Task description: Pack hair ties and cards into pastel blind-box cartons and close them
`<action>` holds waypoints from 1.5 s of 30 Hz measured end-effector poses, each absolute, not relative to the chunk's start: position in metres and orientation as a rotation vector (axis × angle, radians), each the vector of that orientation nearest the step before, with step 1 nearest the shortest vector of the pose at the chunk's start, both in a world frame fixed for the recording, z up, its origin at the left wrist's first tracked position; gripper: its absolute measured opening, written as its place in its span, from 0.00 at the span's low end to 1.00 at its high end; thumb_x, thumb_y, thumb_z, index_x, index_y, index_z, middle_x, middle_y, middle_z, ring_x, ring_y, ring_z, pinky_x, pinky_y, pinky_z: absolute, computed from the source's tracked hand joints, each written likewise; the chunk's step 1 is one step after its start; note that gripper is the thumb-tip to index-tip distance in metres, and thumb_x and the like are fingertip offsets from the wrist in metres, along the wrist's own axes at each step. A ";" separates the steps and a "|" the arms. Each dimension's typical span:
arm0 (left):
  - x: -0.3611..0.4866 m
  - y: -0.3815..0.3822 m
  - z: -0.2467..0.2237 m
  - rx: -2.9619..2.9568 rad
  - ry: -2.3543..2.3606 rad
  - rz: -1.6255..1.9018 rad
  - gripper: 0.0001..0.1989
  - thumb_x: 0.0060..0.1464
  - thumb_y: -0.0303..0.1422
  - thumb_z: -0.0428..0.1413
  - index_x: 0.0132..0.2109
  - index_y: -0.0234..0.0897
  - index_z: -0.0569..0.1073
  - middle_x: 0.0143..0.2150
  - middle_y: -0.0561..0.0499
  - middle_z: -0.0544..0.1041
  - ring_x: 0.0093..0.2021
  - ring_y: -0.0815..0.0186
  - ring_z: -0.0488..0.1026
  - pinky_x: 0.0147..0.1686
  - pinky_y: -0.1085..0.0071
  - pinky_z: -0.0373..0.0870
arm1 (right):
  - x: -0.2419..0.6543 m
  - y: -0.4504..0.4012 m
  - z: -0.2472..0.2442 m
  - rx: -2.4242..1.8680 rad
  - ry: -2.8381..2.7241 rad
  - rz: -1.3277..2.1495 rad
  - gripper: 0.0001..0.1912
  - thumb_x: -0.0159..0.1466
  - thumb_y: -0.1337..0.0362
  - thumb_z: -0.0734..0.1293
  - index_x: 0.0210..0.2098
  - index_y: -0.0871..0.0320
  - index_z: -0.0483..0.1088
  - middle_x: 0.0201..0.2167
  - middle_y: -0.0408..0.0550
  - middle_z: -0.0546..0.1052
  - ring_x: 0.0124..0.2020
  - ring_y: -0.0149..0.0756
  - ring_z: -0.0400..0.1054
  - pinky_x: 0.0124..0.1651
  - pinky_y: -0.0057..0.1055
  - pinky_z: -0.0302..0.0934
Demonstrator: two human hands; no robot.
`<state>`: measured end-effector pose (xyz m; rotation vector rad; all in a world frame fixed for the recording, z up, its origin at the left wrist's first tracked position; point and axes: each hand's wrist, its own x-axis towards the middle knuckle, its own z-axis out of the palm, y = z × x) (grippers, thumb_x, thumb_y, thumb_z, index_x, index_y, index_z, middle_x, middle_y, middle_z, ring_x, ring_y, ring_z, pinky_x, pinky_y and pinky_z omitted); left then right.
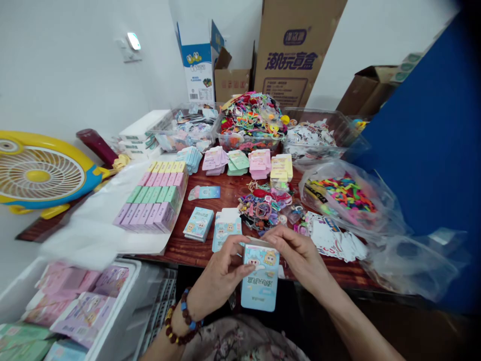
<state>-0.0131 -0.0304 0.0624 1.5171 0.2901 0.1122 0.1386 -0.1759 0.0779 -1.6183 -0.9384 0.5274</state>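
Observation:
A light-blue printed cardboard box (260, 288) with cartoon figures is held in front of me at the table's near edge, its print upside down. My left hand (231, 268) grips its left side, thumb across the front. The fingers of my right hand (291, 248) are closed at the box's upper edge, where the top looks open; its inside is hidden. Just beyond lie a flat light-blue box (226, 228) and a stack of light-blue boxes (199, 224). A tangle of hair ties and small trinkets (263, 205) sits beyond my hands, and white cutout stickers (332, 238) lie to the right.
Rows of small coloured boxes (154, 193) stand at left. Flat card stacks (259, 161) line the middle, before clear bins (250, 128) of trinkets. A plastic bag (349, 195) lies right. A fan (41, 173) and foam crate (112, 311) are left; a blue panel (424, 165) rises right.

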 end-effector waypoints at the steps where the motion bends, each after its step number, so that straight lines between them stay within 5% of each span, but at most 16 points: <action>1: -0.014 -0.031 0.063 1.525 0.291 0.119 0.19 0.61 0.40 0.58 0.55 0.44 0.62 0.45 0.50 0.76 0.46 0.62 0.76 0.46 0.66 0.71 | 0.141 -0.175 0.081 -1.610 -0.937 0.586 0.16 0.69 0.53 0.63 0.33 0.57 0.74 0.33 0.46 0.77 0.33 0.33 0.69 0.36 0.28 0.63; 9: -0.022 -0.029 0.057 1.489 0.272 0.098 0.21 0.61 0.38 0.59 0.54 0.45 0.57 0.46 0.50 0.77 0.45 0.63 0.76 0.45 0.66 0.70 | 0.150 -0.180 0.088 -1.651 -1.038 0.795 0.14 0.66 0.56 0.67 0.48 0.51 0.79 0.44 0.44 0.83 0.44 0.40 0.76 0.48 0.35 0.69; 16: -0.024 -0.027 0.060 1.547 0.291 0.079 0.22 0.61 0.40 0.59 0.55 0.45 0.57 0.46 0.50 0.77 0.45 0.63 0.76 0.45 0.66 0.70 | 0.149 -0.178 0.095 -1.693 -1.254 0.660 0.13 0.70 0.59 0.64 0.48 0.47 0.79 0.34 0.41 0.81 0.32 0.33 0.74 0.35 0.27 0.67; 26: -0.025 -0.026 0.057 1.512 0.296 0.068 0.24 0.60 0.40 0.59 0.58 0.46 0.58 0.45 0.50 0.77 0.44 0.62 0.76 0.44 0.66 0.71 | 0.148 -0.174 0.087 -1.734 -1.352 0.559 0.15 0.71 0.59 0.62 0.49 0.47 0.79 0.29 0.42 0.80 0.27 0.31 0.72 0.31 0.26 0.64; 45: -0.022 -0.023 0.054 1.644 0.367 0.085 0.26 0.59 0.41 0.60 0.62 0.46 0.64 0.40 0.53 0.74 0.37 0.67 0.72 0.38 0.71 0.68 | 0.151 -0.177 0.087 -1.696 -1.485 0.573 0.17 0.71 0.65 0.62 0.54 0.45 0.76 0.43 0.43 0.83 0.43 0.38 0.78 0.45 0.31 0.71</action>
